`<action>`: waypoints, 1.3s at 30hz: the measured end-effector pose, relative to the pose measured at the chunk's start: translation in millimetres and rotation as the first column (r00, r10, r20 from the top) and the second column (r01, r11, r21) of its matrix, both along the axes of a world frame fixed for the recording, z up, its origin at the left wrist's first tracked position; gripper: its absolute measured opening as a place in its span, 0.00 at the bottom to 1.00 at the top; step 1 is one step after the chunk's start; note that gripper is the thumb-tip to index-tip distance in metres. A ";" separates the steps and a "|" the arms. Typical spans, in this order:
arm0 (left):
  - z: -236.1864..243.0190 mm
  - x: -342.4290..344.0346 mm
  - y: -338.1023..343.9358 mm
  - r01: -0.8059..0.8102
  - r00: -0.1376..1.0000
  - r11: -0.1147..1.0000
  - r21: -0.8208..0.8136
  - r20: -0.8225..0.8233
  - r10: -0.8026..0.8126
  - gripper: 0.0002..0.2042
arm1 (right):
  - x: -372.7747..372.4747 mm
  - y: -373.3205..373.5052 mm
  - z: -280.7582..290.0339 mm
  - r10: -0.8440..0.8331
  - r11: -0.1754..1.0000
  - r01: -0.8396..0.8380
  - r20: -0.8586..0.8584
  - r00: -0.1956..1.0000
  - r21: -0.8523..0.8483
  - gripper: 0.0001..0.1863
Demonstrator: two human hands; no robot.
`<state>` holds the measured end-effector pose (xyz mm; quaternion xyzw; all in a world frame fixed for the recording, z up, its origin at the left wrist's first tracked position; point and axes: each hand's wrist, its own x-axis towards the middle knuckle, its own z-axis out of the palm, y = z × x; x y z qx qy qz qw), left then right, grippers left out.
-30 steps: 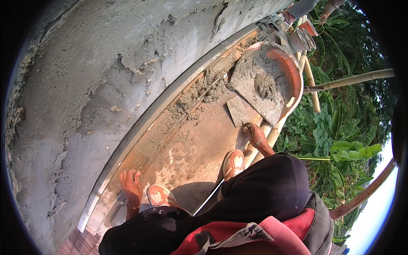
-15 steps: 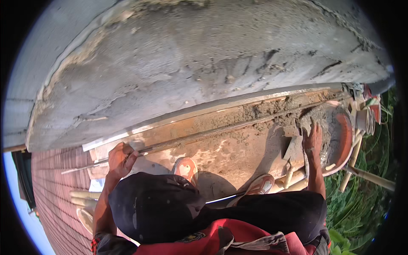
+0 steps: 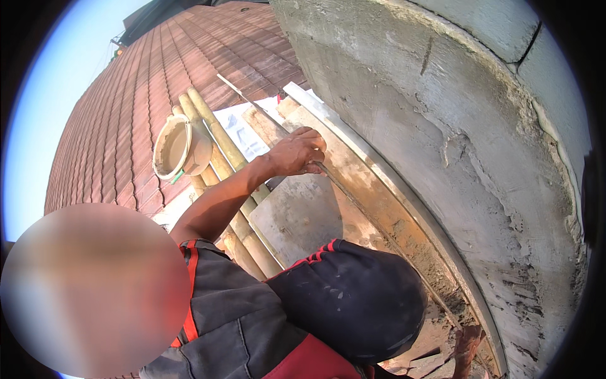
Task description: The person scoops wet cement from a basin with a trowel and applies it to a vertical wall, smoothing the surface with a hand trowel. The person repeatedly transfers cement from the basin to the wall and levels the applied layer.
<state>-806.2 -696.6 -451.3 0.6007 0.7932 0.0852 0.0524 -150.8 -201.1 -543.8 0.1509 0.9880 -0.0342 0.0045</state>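
My left hand [image 3: 302, 151] is closed around a long thin rod [image 3: 372, 218] close to its far end. The rod runs over the mortar-stained planks [image 3: 350, 183], alongside the base of a rough grey rendered wall [image 3: 435, 139]. At the lower right my right hand [image 3: 467, 344] is at the rod's nearer stretch, its fingers bent over it; my knee and the picture's rim leave only part of that arm visible. Wet mortar [image 3: 435, 268] lies beside the rod near the right hand. My dark-trousered knee [image 3: 372, 303] is bent between the hands.
A pale bucket [image 3: 173, 148] with grey residue stands at left by several bamboo poles [image 3: 221, 148]. Beyond them slopes a red-brown tiled roof [image 3: 132, 126]. A straight pale batten [image 3: 372, 161] edges the planks along the wall. A grey board [image 3: 297, 211] lies below my left forearm.
My view has swung left, bringing the bucket and roof in. The right hand has gone from the mortar basin to the rod. The left hand still grips the rod.
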 end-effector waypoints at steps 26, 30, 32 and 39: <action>-100.4 111.0 32.1 -0.924 -0.344 0.268 -0.271 0.897 -0.279 0.15 | -420.1 -252.6 115.6 0.243 0.898 -0.166 0.144 0.959 -0.408 0.32; -110.0 64.6 -20.7 -0.938 -0.346 0.107 -0.330 0.913 -0.217 0.12 | -369.6 -188.1 180.5 0.436 0.877 -0.381 0.149 0.888 -0.292 0.35; -126.9 34.0 -44.6 -0.942 -0.334 0.081 -0.325 0.929 -0.159 0.11 | -324.8 -156.7 202.8 0.401 0.905 -0.325 0.295 0.867 -0.274 0.35; -158.6 -33.9 -104.1 -0.929 -0.371 -0.010 -0.370 0.928 0.046 0.10 | -230.1 -95.4 182.9 0.172 0.954 -0.044 0.420 0.891 -0.297 0.22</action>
